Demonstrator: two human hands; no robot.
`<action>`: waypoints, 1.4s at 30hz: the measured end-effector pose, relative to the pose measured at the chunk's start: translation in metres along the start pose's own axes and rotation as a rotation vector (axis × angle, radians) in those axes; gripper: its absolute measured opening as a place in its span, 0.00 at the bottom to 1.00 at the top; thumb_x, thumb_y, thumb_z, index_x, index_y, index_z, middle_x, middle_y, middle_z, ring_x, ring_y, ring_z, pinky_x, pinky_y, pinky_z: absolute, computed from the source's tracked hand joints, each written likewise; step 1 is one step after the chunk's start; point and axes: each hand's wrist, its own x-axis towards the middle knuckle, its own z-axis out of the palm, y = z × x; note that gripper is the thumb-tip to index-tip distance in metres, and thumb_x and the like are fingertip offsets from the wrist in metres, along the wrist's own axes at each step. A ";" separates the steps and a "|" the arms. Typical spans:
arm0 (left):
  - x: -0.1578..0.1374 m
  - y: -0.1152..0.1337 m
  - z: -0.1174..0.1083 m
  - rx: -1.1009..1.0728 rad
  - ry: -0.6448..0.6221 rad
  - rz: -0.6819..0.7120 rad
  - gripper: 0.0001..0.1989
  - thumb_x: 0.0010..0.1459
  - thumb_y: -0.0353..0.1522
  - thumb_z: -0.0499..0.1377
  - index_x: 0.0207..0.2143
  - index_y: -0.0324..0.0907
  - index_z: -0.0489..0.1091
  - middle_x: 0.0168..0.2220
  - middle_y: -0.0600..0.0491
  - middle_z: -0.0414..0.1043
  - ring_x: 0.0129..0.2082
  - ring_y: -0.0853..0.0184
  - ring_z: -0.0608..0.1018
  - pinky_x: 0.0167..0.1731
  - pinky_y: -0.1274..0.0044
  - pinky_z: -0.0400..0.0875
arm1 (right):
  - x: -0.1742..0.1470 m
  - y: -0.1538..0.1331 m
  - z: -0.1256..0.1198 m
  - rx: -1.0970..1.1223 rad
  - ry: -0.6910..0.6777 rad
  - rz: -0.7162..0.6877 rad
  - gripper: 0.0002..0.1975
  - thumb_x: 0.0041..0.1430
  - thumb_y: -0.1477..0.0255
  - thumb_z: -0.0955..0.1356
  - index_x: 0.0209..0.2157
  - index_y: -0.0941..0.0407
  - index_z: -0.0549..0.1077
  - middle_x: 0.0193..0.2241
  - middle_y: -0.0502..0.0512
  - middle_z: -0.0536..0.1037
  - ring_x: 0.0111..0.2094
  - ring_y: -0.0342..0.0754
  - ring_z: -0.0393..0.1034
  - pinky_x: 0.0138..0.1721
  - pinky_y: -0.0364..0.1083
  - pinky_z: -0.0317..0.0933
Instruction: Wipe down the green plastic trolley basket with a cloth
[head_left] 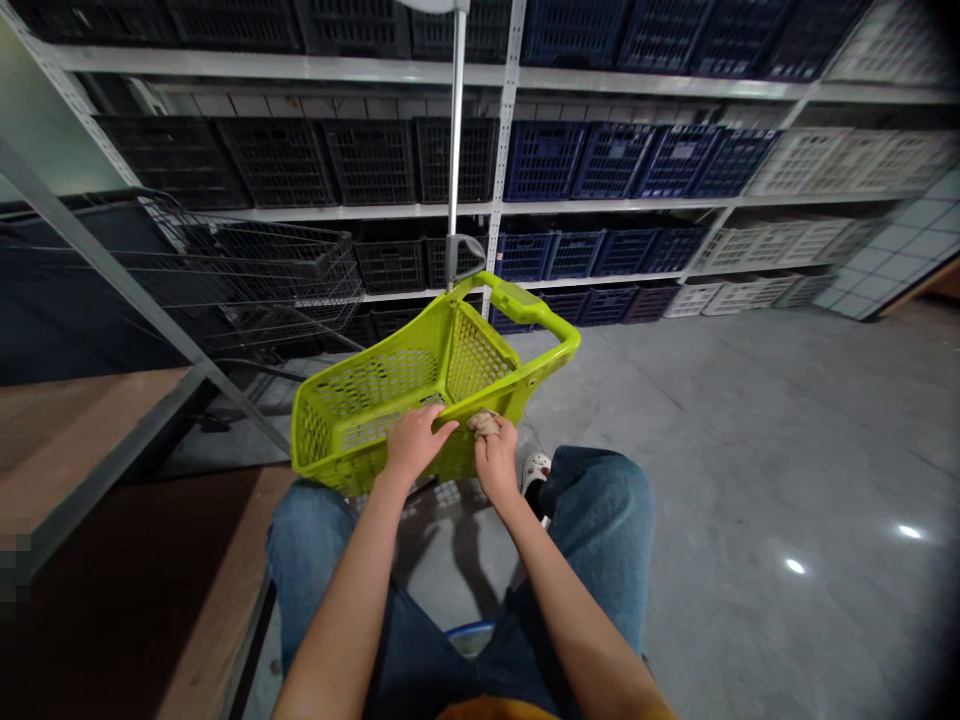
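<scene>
In front of my knees stands a lime-green plastic shopping cart (360, 443) with perforated walls and a looped handle (555, 335) at its right end. My left hand (415, 442) lies over the near rim, fingers curled to the inside and thumb pointing right along it. A crumpled beige cloth (484, 423) is pinched in my right hand (496, 458), pressed to the outer side wall below the handle end. The fingertips of that hand are partly hidden behind the cloth.
Shelves of black crates (371, 162), blue crates (544, 162) and white crates (799, 162) line the back. A metal pole (456, 130) rises behind the cart. Left are a wire shopping cart (277, 265) and a brown board (217, 540). A blue-rimmed container (471, 630) sits between my legs.
</scene>
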 end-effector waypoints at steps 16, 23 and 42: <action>-0.004 -0.021 -0.024 -0.144 -0.150 0.112 0.18 0.63 0.38 0.55 0.55 0.48 0.69 0.52 0.52 0.75 0.51 0.62 0.77 0.50 0.74 0.68 | 0.010 -0.005 0.007 0.123 0.304 0.151 0.01 0.55 0.74 0.66 0.31 0.56 0.69 0.42 0.58 0.63 0.44 0.50 0.59 0.49 0.51 0.60; -0.019 -0.053 -0.032 -0.040 -0.130 -0.007 0.15 0.63 0.37 0.54 0.50 0.48 0.73 0.48 0.52 0.78 0.47 0.62 0.78 0.48 0.74 0.69 | 0.010 -0.012 0.031 0.097 0.343 0.137 0.07 0.59 0.75 0.61 0.39 0.55 0.69 0.44 0.60 0.64 0.48 0.52 0.61 0.51 0.55 0.59; -0.028 -0.070 -0.018 -0.001 -0.013 -0.019 0.13 0.62 0.34 0.56 0.48 0.48 0.72 0.47 0.54 0.78 0.47 0.62 0.78 0.48 0.74 0.69 | -0.014 -0.028 0.068 -0.004 -0.134 -0.411 0.14 0.63 0.78 0.61 0.46 0.53 0.73 0.50 0.60 0.72 0.54 0.53 0.61 0.58 0.57 0.56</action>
